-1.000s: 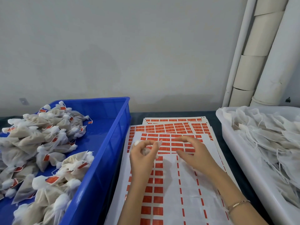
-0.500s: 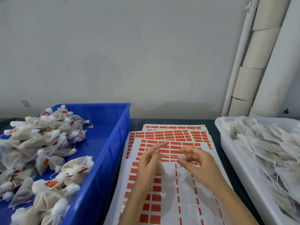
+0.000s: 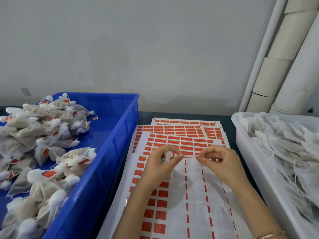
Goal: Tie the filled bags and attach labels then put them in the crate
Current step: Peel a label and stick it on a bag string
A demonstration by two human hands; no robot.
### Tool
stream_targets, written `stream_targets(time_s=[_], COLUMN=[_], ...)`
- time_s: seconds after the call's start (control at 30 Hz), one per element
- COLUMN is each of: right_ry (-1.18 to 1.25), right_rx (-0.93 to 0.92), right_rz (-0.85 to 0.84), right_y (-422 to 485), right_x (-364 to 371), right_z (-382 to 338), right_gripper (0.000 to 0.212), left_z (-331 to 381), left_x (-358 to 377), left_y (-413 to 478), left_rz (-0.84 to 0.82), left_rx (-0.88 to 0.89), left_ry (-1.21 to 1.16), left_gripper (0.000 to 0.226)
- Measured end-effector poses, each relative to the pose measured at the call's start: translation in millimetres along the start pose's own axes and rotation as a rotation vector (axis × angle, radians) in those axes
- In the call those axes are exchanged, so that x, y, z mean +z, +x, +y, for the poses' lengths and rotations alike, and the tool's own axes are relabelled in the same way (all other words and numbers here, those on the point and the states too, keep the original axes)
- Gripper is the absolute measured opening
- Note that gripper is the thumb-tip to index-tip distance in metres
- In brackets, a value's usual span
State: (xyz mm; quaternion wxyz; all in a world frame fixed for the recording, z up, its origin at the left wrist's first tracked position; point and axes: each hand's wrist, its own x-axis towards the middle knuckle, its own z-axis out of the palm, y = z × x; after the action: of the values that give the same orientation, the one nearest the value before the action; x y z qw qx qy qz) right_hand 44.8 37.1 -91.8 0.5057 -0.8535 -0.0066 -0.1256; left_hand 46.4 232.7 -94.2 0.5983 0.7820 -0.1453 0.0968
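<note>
Over label sheets (image 3: 195, 206), bag (image 3: 167, 156) between hands (image 3: 159, 163) (image 3: 222, 163)

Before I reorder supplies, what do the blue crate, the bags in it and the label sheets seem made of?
Blue crate: smooth moulded plastic, faint sheen on its wall. Bags: thin, see-through white fabric, probably non-woven; brownish filling shows through. Label sheets: white paper backing with orange stickers, seemingly matte.

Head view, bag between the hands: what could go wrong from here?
The left hand grips the small bunched bag while the right hand pinches its trailing end; the gathered neck could slip loose. Both work just above the label sheets, so the fabric might snag a sticker.
</note>
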Motion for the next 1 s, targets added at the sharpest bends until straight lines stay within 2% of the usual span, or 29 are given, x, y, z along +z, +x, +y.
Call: stream_targets(time_s=[0.1, 0.3, 0.5, 0.57, 0.73, 1.0], right_ry=[-0.012, 0.111, 0.254, 0.277, 0.324, 0.386], right_rx=[0.054, 0.139, 0.182, 0.213, 0.328, 0.373], right_rz=[-0.003, 0.126, 0.116, 0.094, -0.087, -0.125], right_y=[2.6, 4.8, 1.7, 0.9, -0.1, -3.5], right_x=[-3.3, -15.1, -9.1, -7.6, 0.1, 6.0], right_z=[5.2, 11.8, 5.1, 5.2, 0.9, -5.9], right_gripper=[0.012, 0.011, 0.014, 0.014, 0.015, 0.014], left_z=[-0.1, 3.4, 13.9, 14.5, 9.9, 5.2], left_x=[4.3, 1.9, 18.9, 25.1, 33.5, 27.6], left_y=[-0.3, 0.8, -8.3, -11.0, -10.9, -3.0], left_rz=[-0.041, -0.024, -0.315, -0.361, -0.241, -0.102], left_rx=[-0.039, -0.054, -0.022, 0.008, 0.045, 0.022], left_ry=[0.065, 0.027, -0.007, -0.015, 0.003, 0.028], left_gripper=[0.008, 0.005, 0.006, 0.006, 0.006, 0.007])
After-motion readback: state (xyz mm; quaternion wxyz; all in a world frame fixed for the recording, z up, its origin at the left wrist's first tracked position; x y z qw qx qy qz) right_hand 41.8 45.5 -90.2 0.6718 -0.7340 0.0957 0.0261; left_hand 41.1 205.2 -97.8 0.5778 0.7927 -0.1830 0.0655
